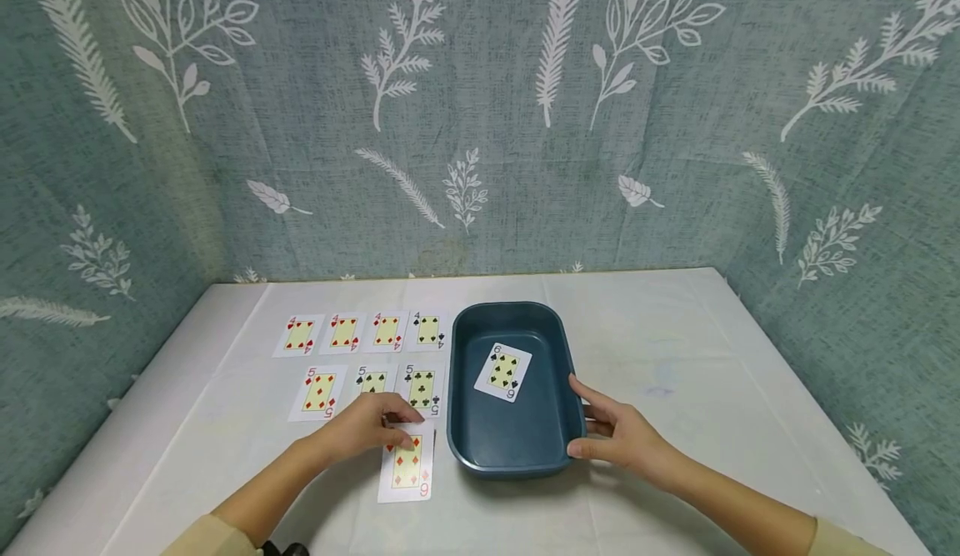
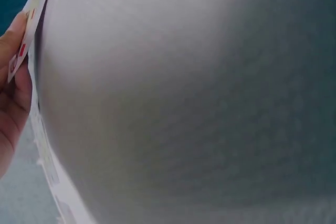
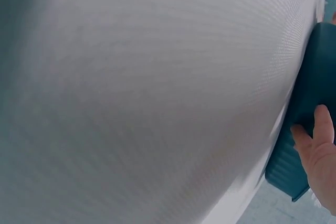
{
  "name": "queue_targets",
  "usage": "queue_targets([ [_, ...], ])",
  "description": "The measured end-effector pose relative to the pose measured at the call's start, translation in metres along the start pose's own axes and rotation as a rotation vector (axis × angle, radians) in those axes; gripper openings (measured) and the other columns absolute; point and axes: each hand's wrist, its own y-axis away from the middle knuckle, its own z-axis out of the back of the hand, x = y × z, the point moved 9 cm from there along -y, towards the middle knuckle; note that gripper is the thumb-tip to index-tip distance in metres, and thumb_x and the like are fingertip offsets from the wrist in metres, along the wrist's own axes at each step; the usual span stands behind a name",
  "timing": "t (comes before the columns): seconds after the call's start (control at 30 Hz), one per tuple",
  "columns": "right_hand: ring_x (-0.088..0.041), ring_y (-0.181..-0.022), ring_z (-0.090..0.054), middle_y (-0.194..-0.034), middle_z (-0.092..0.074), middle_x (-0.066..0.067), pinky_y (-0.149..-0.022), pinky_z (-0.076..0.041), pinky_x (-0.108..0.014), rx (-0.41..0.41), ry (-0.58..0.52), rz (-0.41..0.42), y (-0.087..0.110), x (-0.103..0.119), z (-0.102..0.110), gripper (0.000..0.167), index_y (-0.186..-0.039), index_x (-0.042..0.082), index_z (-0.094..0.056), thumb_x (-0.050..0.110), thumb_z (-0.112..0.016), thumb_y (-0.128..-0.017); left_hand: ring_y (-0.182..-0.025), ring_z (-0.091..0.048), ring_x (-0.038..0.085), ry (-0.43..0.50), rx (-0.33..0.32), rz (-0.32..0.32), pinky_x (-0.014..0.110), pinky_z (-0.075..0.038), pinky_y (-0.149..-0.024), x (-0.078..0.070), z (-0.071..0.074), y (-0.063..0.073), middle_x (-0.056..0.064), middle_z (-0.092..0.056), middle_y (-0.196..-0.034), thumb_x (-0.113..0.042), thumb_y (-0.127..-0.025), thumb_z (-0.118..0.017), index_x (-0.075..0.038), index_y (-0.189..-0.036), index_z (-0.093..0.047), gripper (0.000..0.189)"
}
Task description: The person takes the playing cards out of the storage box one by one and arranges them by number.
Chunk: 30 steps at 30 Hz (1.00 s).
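My left hand (image 1: 367,427) pinches a six of diamonds (image 1: 406,477) between thumb and fingers, left of the blue tray (image 1: 465,456). The left wrist view catches the same card (image 2: 32,19) nearly edge-on, its lower end between the thumb and a finger. Inside the tray a six of spades (image 1: 503,372) lies face up and slanted. On the tray's right side, my right hand (image 1: 626,438) holds the wall, with the thumb and index finger at the rim. In the right wrist view, fingers touch the tray's outer wall (image 3: 302,108).
Several fours, such as the four of spades (image 1: 428,331), form a row left of the tray. Below them lie the five of diamonds (image 1: 318,393), a partly covered five of spades (image 1: 372,379) and the five of clubs (image 1: 422,389). Patterned cloth (image 1: 480,164) stands behind the white table (image 1: 675,356).
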Motion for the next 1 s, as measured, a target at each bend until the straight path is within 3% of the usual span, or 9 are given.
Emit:
queue_targets([
  [0.23, -0.044, -0.117, -0.053, -0.136, -0.039, -0.037, -0.084, -0.053, -0.027, 0.003, -0.012, 0.014, 0.0, -0.001, 0.0, 0.086, -0.149, -0.001, -0.019, 0.017, -0.072, -0.084, -0.076, -0.054, 0.002, 0.001, 0.016, 0.027, 0.019, -0.048, -0.067, 0.001, -0.006, -0.002, -0.002, -0.065, -0.087, -0.013, -0.073, -0.08, -0.004, -0.095, -0.07, 0.026],
  [0.4, -0.043, -0.116, -0.054, -0.135, -0.041, -0.037, -0.084, -0.053, -0.027, 0.005, -0.014, 0.013, 0.0, -0.002, 0.0, 0.086, -0.149, 0.0, -0.019, 0.017, -0.072, -0.084, -0.076, -0.054, 0.002, -0.013, 0.01, 0.012, 0.018, -0.048, -0.066, 0.0, -0.006, -0.002, -0.002, -0.062, -0.086, -0.011, -0.073, -0.08, -0.004, -0.094, -0.07, 0.024],
  [0.6, -0.041, -0.117, -0.054, -0.137, -0.041, -0.035, -0.085, -0.052, -0.026, 0.007, 0.001, -0.001, 0.0, 0.0, 0.001, 0.086, -0.15, 0.001, -0.019, 0.018, -0.072, -0.084, -0.081, -0.055, 0.006, -0.182, -0.018, -0.087, 0.021, -0.049, -0.071, -0.013, -0.004, -0.001, -0.005, -0.058, -0.091, -0.011, -0.071, -0.081, -0.008, -0.099, -0.07, 0.031],
  [0.67, -0.041, -0.117, -0.054, -0.137, -0.041, -0.035, -0.085, -0.052, -0.026, 0.008, 0.003, -0.004, 0.0, 0.0, 0.001, 0.086, -0.149, 0.001, -0.019, 0.018, -0.072, -0.084, -0.083, -0.056, 0.009, -0.198, -0.032, -0.111, 0.023, -0.05, -0.073, -0.018, -0.002, -0.001, -0.004, -0.059, -0.093, -0.012, -0.072, -0.081, -0.007, -0.102, -0.069, 0.033],
  [0.83, -0.043, -0.117, -0.054, -0.136, -0.041, -0.036, -0.085, -0.052, -0.026, 0.001, 0.008, -0.002, -0.001, 0.0, 0.002, 0.086, -0.149, 0.0, -0.02, 0.018, -0.073, -0.083, -0.084, -0.059, 0.017, -0.111, -0.056, -0.135, 0.028, -0.052, -0.075, -0.03, 0.011, -0.006, 0.004, -0.062, -0.094, -0.011, -0.074, -0.08, -0.005, -0.108, -0.065, 0.037],
  [1.0, -0.044, -0.116, -0.054, -0.135, -0.04, -0.038, -0.085, -0.052, -0.027, -0.002, 0.005, 0.009, 0.0, 0.0, 0.001, 0.086, -0.149, -0.002, -0.02, 0.017, -0.073, -0.083, -0.085, -0.061, 0.017, -0.062, -0.035, -0.167, 0.031, -0.053, -0.075, -0.045, 0.022, -0.013, 0.009, -0.063, -0.096, -0.013, -0.074, -0.08, -0.004, -0.109, -0.064, 0.039],
])
